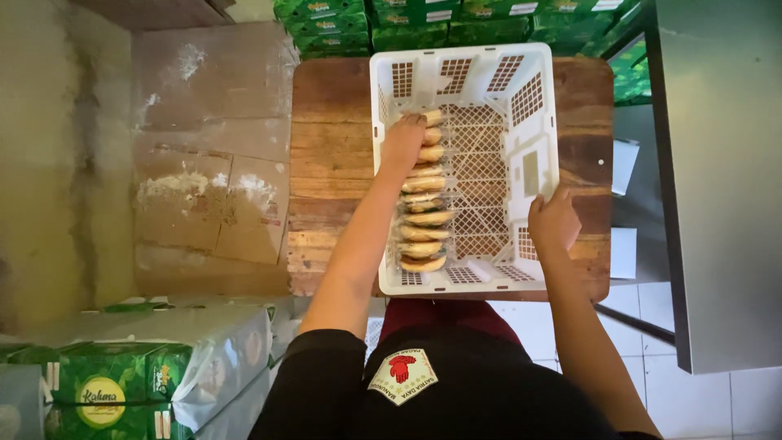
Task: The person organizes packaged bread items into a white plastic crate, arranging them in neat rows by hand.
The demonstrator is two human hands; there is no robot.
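Here, left hand (403, 140) flat on the row of wrapped buns (423, 195), right hand (554, 218) gripping the white crate (464, 57) rim.

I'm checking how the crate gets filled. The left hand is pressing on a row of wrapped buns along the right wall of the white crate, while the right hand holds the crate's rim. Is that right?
Not quite. The head view shows the row of wrapped buns along the left wall of the white crate, not the right. The left hand does press on it, and the right hand holds the rim.
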